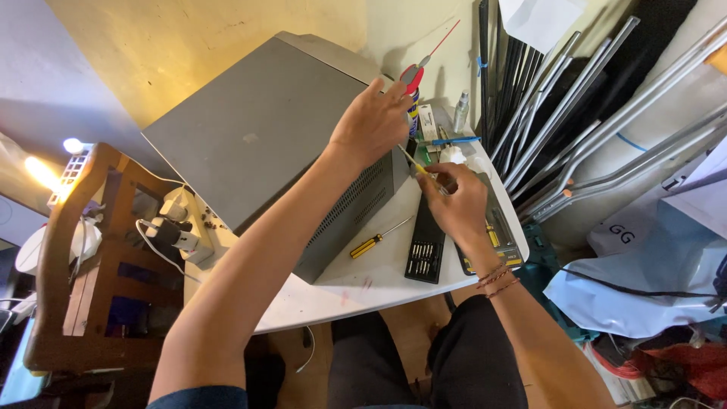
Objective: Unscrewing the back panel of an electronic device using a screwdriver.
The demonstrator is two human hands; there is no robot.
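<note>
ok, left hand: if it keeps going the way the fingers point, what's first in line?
Likely the spray can with the red nozzle, standing just past the left hand fingertips at the grey metal case's corner. Depth is unclear, so the hand may pass beside it.

The grey case [265, 129] filled the table's left and back, and the bit tray [425, 254] and screwdriver [375, 244] cluttered the middle. Bare tabletop [356, 284] lay open at the near edge. Leaning metal tubes [575, 129] blocked the right.

Bare forearms, thin red-brown cord bracelets [496, 279] at right wrist, dark trousers [424, 363].
</note>
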